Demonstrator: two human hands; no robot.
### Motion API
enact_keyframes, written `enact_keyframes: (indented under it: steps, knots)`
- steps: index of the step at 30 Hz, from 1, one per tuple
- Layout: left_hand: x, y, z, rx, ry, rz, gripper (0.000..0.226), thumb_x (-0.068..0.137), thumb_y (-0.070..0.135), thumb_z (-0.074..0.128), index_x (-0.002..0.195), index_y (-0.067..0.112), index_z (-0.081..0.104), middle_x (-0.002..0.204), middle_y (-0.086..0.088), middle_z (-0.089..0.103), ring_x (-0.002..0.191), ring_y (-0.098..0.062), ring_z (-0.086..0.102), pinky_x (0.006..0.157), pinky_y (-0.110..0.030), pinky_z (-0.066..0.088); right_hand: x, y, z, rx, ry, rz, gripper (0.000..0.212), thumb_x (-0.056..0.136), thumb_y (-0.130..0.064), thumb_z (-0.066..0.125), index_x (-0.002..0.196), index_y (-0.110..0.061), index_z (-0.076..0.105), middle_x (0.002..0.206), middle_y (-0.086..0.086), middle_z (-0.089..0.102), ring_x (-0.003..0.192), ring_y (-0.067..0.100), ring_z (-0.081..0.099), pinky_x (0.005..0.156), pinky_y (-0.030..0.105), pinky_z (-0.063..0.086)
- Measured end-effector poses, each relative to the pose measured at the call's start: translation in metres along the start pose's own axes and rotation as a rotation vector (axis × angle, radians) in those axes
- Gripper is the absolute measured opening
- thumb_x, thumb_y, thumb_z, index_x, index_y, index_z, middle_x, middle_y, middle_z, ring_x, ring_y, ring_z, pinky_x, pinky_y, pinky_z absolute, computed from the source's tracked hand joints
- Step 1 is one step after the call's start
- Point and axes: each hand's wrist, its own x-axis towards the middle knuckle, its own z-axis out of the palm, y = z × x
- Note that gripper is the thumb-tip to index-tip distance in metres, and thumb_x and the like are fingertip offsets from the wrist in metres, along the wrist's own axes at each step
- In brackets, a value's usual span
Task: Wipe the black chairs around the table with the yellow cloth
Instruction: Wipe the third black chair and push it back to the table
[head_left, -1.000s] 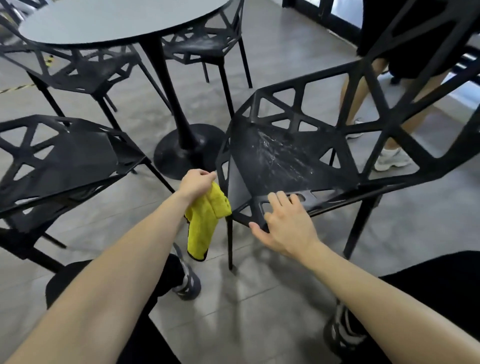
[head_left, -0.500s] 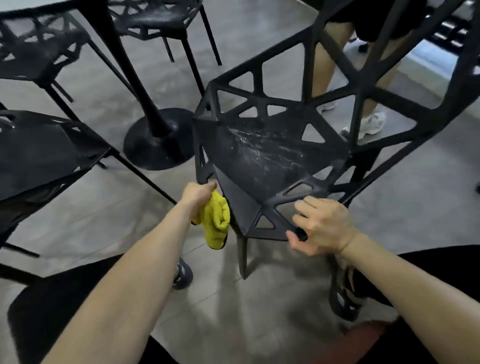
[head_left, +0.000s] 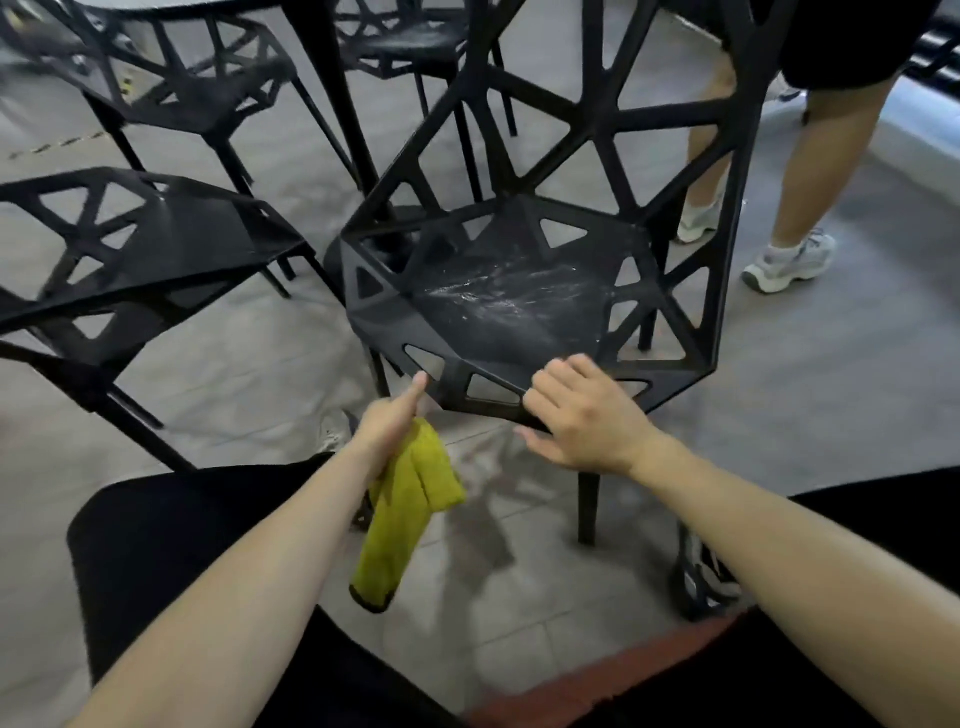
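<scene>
Yellow cloth (head_left: 405, 514): crumpled, dark-edged, hanging down just beside the near chair's front edge. Near black chair (head_left: 498, 312): upright, lattice frame with triangular cutouts, seat smeared with whitish streaks.

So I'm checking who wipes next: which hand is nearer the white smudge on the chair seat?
Right. The right hand grips the seat's front edge just below the white smudge; the left hand, holding the yellow cloth, sits off the seat's front-left corner.
</scene>
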Motion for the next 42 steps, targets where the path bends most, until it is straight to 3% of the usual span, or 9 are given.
enact_keyframes:
  steps: [5,10,20,23,29,32,36,39,42]
  knots:
    - [0.025,0.042,-0.014,0.011,0.118,0.171,0.062,0.096,0.067,0.067,0.103,0.006,0.074,0.1,-0.003,0.075,0.098,-0.026,0.069,0.094,-0.037,0.054,-0.006,-0.003,0.049,-0.025,-0.137,-0.013,0.032,0.094,-0.039,0.073,0.094,-0.012,0.057,0.09,0.007,0.053,0.084,0.03,0.05,0.075,0.04,0.044]
    - [0.099,-0.001,-0.003,-0.15,0.006,0.072,0.098,0.047,0.092,0.085,0.101,0.009,0.078,0.101,-0.005,0.083,0.098,-0.031,0.08,0.099,-0.054,0.062,-0.022,0.008,0.051,-0.006,-0.045,-0.079,0.02,0.104,-0.019,0.059,0.086,-0.012,0.056,0.083,0.008,0.051,0.077,0.029,0.047,0.07,0.041,0.042]
    - [-0.025,-0.029,0.034,-0.255,0.027,0.027,0.052,0.081,0.051,0.088,0.114,0.011,0.079,0.105,-0.001,0.083,0.099,-0.024,0.079,0.1,-0.046,0.062,-0.053,0.046,0.03,0.039,-0.125,-0.17,0.031,0.1,-0.039,0.061,0.087,-0.011,0.057,0.086,0.011,0.049,0.079,0.033,0.046,0.073,0.043,0.04]
    - [-0.037,-0.048,0.013,-0.346,-0.015,-0.046,0.074,0.06,0.056,0.094,0.115,0.008,0.079,0.105,-0.007,0.083,0.098,-0.03,0.08,0.099,-0.051,0.063,-0.043,0.033,0.029,0.068,-0.128,-0.224,0.032,0.101,-0.04,0.062,0.087,-0.011,0.057,0.086,0.011,0.049,0.079,0.031,0.045,0.072,0.043,0.041]
    - [-0.083,-0.03,-0.043,0.103,-0.156,-0.031,0.061,0.078,0.07,0.082,0.094,0.011,0.085,0.1,-0.012,0.083,0.092,-0.029,0.08,0.096,-0.049,0.064,0.009,-0.025,0.006,0.357,-0.227,0.088,0.056,0.099,-0.065,0.056,0.064,-0.021,0.056,0.067,-0.007,0.052,0.069,0.017,0.051,0.068,0.039,0.05]
    - [-0.109,0.01,-0.071,0.21,-0.099,0.185,0.064,0.073,0.084,0.076,0.089,0.023,0.086,0.098,0.002,0.083,0.098,-0.02,0.079,0.097,-0.044,0.063,0.044,-0.061,-0.008,0.66,-0.397,0.28,0.051,0.088,-0.076,0.064,0.114,-0.032,0.073,0.108,-0.011,0.07,0.098,0.008,0.065,0.089,0.037,0.057]
    - [-0.134,0.052,-0.092,0.198,-0.254,0.428,0.068,0.061,0.081,0.088,0.103,0.028,0.082,0.101,0.003,0.079,0.096,-0.017,0.073,0.091,-0.041,0.057,0.07,-0.076,-0.023,1.189,-0.538,0.498,0.118,0.069,-0.071,0.087,0.165,-0.042,0.025,0.157,-0.024,0.051,0.145,-0.005,0.044,0.119,0.026,0.037]
    - [-0.134,0.053,-0.1,0.171,-0.596,0.478,0.063,0.072,0.027,0.099,0.129,0.026,0.072,0.122,-0.009,0.074,0.111,-0.024,0.072,0.095,-0.041,0.057,0.072,-0.068,-0.025,1.129,-0.526,0.517,0.064,0.078,-0.049,0.091,0.135,-0.034,0.066,0.111,-0.018,0.074,0.111,-0.004,0.064,0.104,0.029,0.048]
    - [-0.129,0.058,-0.1,0.225,-0.655,0.548,0.07,0.073,0.02,0.097,0.136,0.031,0.07,0.137,-0.01,0.068,0.13,-0.027,0.066,0.109,-0.05,0.055,0.063,-0.049,-0.045,0.984,-0.538,0.486,0.036,0.08,-0.063,0.076,0.099,-0.032,0.073,0.095,-0.011,0.066,0.09,0.005,0.062,0.083,0.031,0.048]
